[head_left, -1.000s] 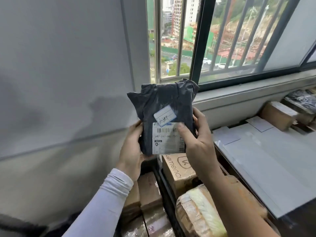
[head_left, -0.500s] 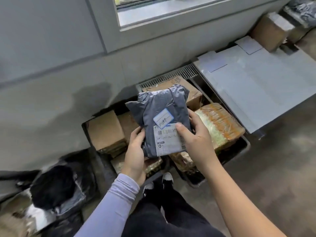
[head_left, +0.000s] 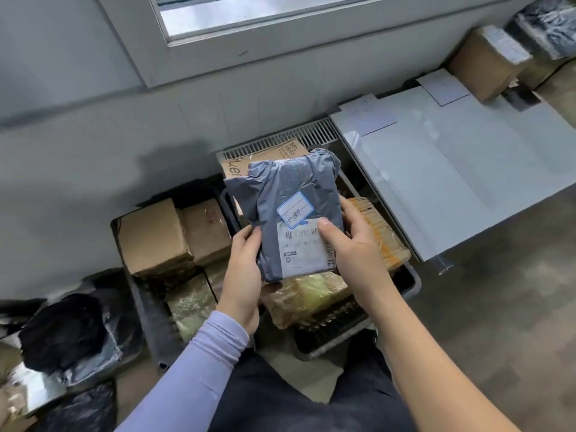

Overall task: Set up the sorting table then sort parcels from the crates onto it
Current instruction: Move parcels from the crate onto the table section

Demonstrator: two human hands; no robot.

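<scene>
Left hand: the left hand [head_left: 241, 275] grips the lower left edge of a grey poly-bag parcel [head_left: 286, 210], thumb on the front, fingers curled behind; lilac sleeve [head_left: 199, 366] to the wrist.
Right hand: the right hand [head_left: 355, 251] grips the parcel's right edge, thumb pressed on the white shipping label [head_left: 304, 249], fingers wrapped round the back; forearm bare.
Parcel: held face up, roughly upright, above the crates and touching neither. A small blue-bordered sticker [head_left: 294, 209] sits just above the shipping label, overlapping its top edge. Barcode and digits partly legible; the rest is too blurred to read.
Right crate: a dark slatted crate [head_left: 411, 285] directly below the parcel, holding a brown printed carton [head_left: 261, 159] at the far end and tape-wrapped parcels [head_left: 311, 294] nearer.
Left crate: a second dark crate [head_left: 149, 310] beside it, with two plain cartons [head_left: 156, 235] side by side at the far end and a plastic-wrapped parcel [head_left: 191, 304] nearer.
Table: a pale grey sorting table [head_left: 467, 169] just right of the right crate, along the wall; two paper sheets [head_left: 371, 115] lie at its far edge.
Far right: a brown box [head_left: 486, 60] and dark bagged parcels [head_left: 548, 26] beyond the table.
Lower left: black and grey poly bags [head_left: 68, 335] heaped on the floor.
Wall: grey, with a window sill [head_left: 249, 17] above.
</scene>
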